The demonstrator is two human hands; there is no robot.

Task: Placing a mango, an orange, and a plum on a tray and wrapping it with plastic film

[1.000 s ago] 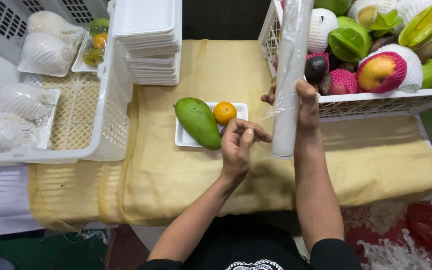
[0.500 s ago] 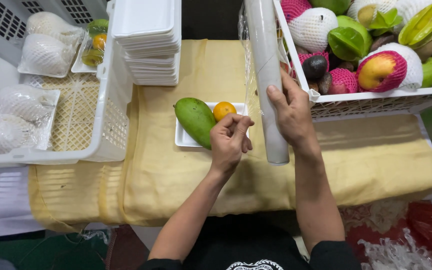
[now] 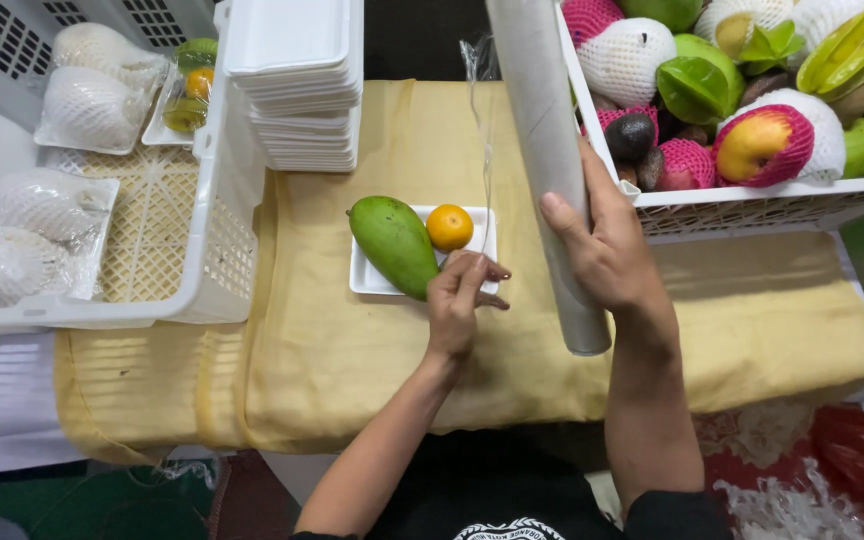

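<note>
I am seeing the fingers [image 3: 473,272] of my left hand [image 3: 457,300] pinching narrow on the loose edge of clear film [image 3: 483,150], thumb and forefinger pressed together just in front of the white foam tray [image 3: 367,277]. The film is running up from that pinch as a thin, glinting strip toward the top of the roll. The left wrist is bending slightly inward, and the forearm is angling down and to the left toward my body.

My right hand [image 3: 607,250] is wrapping around the roll of cling film [image 3: 544,150], thumb laid across its front and the other fingers curled behind it, out of sight. The roll is standing tilted, its upper end leaning left and away from me and its lower end hanging over the bench. The right forearm is coming almost straight up from my body, wrist level with the roll's lower third.

The tray is lying on the yellow cloth [image 3: 352,350] that is covering the bench, carrying a green mango [image 3: 395,243] and a small orange [image 3: 449,227] side by side, touching. A stack of empty foam trays [image 3: 292,90] is standing behind it to the left. On the right, a white crate [image 3: 752,205] is holding mixed fruit, some in foam netting. On the left, another white crate [image 3: 207,290] is holding wrapped trays.
</note>
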